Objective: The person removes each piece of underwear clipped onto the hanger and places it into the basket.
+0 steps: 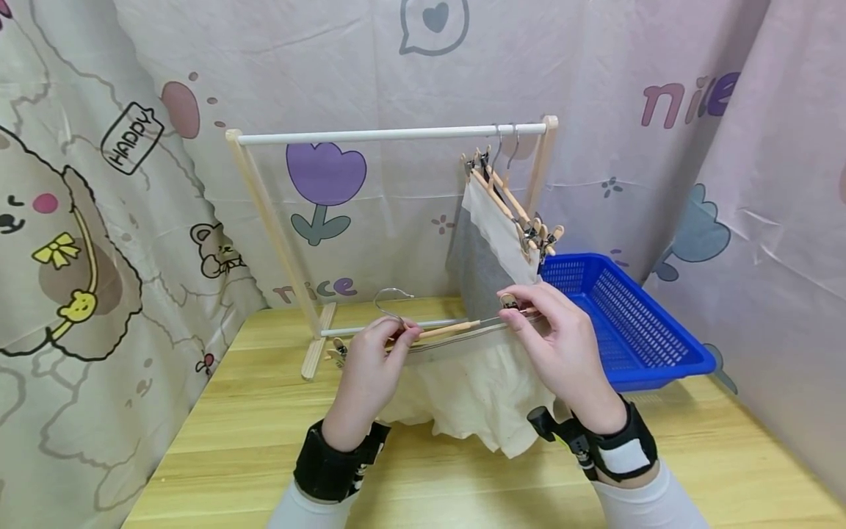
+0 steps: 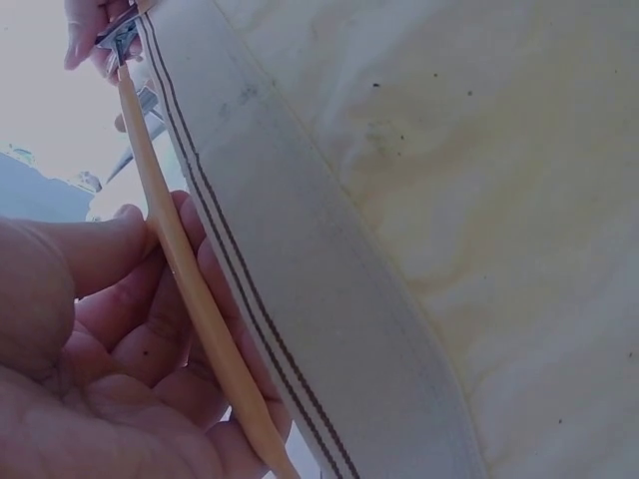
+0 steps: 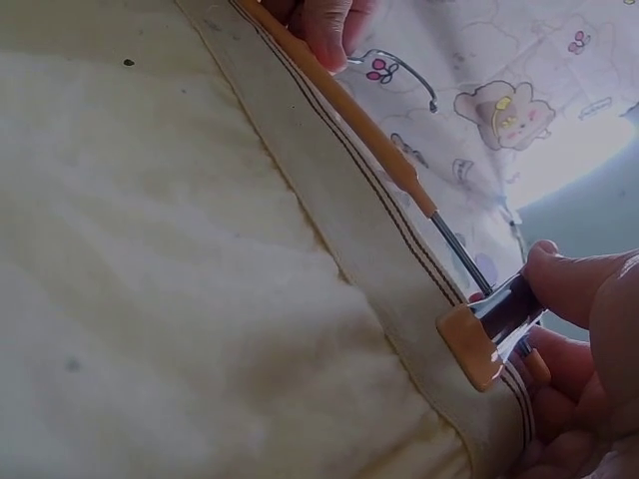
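A clip hanger (image 1: 451, 330) with a wooden bar and a metal hook (image 1: 391, 291) is held level over the table. My left hand (image 1: 375, 360) pinches its bar close below the hook, thumb on one side and fingers behind. From the bar hangs a cream garment (image 1: 472, 389) with a waistband (image 2: 290, 289) edged by two brown stitched lines. My right hand (image 1: 562, 339) pinches the clip (image 3: 469, 344) at the hanger's right end, whose orange jaw lies over the waistband. Another clip (image 1: 339, 347) shows at the left end, partly hidden by my left hand.
Behind the hands stands a rack with a white rail (image 1: 396, 135). At its right end hang two clip hangers (image 1: 505, 195) with a white and grey garment (image 1: 485, 250). A blue basket (image 1: 661, 330) stands at the right on the wooden table (image 1: 218, 441); a patterned curtain hangs behind.
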`<state>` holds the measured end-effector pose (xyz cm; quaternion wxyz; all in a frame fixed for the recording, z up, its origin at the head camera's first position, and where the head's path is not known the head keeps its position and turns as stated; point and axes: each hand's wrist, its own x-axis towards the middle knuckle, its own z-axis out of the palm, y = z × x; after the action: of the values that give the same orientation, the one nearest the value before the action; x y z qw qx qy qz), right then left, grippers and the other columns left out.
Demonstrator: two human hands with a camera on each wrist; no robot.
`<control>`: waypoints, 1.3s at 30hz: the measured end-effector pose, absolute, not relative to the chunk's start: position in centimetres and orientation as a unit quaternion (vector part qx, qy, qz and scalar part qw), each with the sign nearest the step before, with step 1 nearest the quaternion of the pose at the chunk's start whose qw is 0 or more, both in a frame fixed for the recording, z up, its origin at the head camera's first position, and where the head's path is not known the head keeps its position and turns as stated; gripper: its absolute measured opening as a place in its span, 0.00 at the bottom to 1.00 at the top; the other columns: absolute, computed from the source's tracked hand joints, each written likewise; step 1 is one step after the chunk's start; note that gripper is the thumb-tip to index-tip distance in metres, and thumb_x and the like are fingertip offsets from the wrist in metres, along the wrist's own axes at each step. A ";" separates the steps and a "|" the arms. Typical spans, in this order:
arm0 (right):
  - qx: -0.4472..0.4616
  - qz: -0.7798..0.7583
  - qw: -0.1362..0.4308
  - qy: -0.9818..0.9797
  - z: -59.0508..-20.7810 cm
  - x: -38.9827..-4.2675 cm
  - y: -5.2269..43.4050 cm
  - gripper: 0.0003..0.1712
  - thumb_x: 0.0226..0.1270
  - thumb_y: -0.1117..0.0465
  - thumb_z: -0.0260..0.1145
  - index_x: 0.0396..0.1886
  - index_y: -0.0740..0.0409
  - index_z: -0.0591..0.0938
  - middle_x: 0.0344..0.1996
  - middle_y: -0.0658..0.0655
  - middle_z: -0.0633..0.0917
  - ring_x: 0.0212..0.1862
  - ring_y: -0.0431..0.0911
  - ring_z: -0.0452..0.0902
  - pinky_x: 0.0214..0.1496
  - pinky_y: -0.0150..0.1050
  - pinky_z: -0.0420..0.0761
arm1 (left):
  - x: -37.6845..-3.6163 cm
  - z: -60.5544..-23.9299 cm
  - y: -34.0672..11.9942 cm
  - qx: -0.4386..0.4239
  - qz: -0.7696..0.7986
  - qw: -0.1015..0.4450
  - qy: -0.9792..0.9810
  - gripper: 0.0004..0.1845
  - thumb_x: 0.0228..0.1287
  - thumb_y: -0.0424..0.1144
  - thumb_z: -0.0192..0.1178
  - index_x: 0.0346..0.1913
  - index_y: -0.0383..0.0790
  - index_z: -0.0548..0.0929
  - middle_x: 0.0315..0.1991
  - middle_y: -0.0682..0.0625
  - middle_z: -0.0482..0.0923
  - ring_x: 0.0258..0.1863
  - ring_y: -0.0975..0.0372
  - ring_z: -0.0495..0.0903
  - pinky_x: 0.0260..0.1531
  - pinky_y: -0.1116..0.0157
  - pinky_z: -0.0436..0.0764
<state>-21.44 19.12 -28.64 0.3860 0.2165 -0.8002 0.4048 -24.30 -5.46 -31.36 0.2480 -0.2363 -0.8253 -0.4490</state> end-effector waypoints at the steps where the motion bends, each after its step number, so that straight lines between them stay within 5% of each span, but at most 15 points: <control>1: 0.217 0.405 0.386 -0.800 -28.6 -21.5 19.1 0.11 0.68 0.68 0.71 0.48 0.56 0.88 0.39 0.49 0.85 0.40 0.33 0.77 0.41 0.22 0.75 | -24.3 -31.4 -5.5 -0.235 -0.448 0.248 -0.826 0.06 0.72 0.35 0.64 0.38 0.37 0.88 0.40 0.47 0.87 0.39 0.59 0.84 0.42 0.60 0.85; 34: 0.220 0.390 0.422 -0.788 -28.6 -21.8 19.2 0.13 0.64 0.72 0.72 0.45 0.52 0.89 0.34 0.49 0.85 0.40 0.34 0.75 0.39 0.29 0.70 | -24.3 -31.5 -5.0 -0.241 -0.448 0.245 -0.825 0.06 0.72 0.34 0.64 0.38 0.36 0.88 0.40 0.46 0.87 0.38 0.59 0.83 0.41 0.60 0.84; 39: 0.221 0.383 0.418 -0.794 -28.7 -21.9 19.3 0.12 0.65 0.70 0.72 0.45 0.54 0.88 0.34 0.49 0.85 0.39 0.33 0.75 0.32 0.28 0.70 | -24.4 -31.5 -5.0 -0.242 -0.446 0.248 -0.825 0.06 0.72 0.34 0.64 0.38 0.36 0.88 0.40 0.46 0.87 0.37 0.59 0.83 0.41 0.60 0.84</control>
<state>-21.85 19.31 -28.72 0.4181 0.2206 -0.7938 0.3826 -24.35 -5.02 -31.49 0.2480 -0.2416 -0.8252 -0.4464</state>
